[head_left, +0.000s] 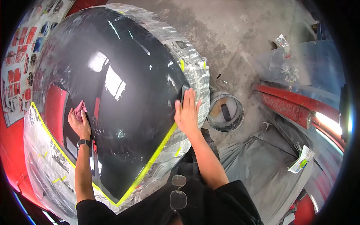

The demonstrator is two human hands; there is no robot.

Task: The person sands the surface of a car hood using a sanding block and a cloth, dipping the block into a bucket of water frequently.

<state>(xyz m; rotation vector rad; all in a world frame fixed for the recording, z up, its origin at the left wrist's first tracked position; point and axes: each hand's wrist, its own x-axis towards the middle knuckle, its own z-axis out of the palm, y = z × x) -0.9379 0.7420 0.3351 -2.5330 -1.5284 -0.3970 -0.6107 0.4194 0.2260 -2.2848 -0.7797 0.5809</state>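
Note:
A glossy black car body panel (pixel 123 63) fills the left and middle of the view, bordered by yellow masking tape (pixel 150 160) and newspaper. My left hand (pixel 79 125) is closed on a crumpled pink cloth (pixel 80 109) over the panel's left part, beside a red-edged opening. My right hand (pixel 187 114) lies at the panel's right edge. Its thumb and fingers are around a dark sanding block (pixel 184 91) that rests against the panel; the hand partly covers the block.
Right of the panel, a bucket (pixel 240 120) stands on the concrete floor (pixel 213 26) with a dark block inside. Newspaper masking (pixel 197 77) runs along the panel's right side. Grey sheeting (pixel 255 161) and a red bar (pixel 285 107) lie farther right. Clear plastic film covers the lower left.

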